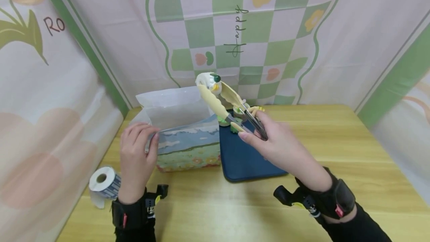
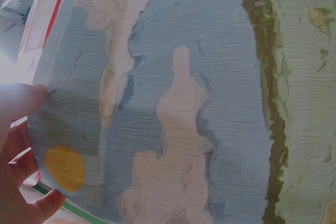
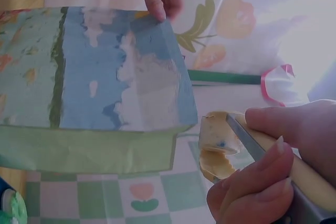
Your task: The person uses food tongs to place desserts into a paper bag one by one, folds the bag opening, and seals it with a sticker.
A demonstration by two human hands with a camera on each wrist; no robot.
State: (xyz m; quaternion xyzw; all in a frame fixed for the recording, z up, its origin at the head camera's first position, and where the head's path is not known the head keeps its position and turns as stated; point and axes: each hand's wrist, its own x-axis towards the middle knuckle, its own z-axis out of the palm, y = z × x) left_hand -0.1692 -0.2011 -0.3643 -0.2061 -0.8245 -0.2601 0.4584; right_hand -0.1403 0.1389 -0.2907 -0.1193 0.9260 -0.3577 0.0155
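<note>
A painted paper bag [image 1: 188, 146] with a sky-and-meadow print stands open at the top. My left hand [image 1: 136, 156] pinches its near rim at the left corner, thumb against the outer face in the left wrist view. My right hand [image 1: 282, 145] grips cream-tipped metal tongs [image 1: 213, 102]. Between the tong tips is a small white roll-shaped piece [image 1: 205, 80] with green and yellow on it, like a toy sushi or pastry. It hangs above the bag's far right side, higher than the rim. In the right wrist view the tongs partly hide this piece.
A dark blue tray [image 1: 252, 163] lies right of the bag, with several small green and pale pieces [image 1: 236, 126] at its far end, partly behind the tongs. A roll of labels [image 1: 102, 180] stands at the left table edge. Printed cloth [image 1: 198, 33] hangs behind the wooden table [image 1: 218, 208].
</note>
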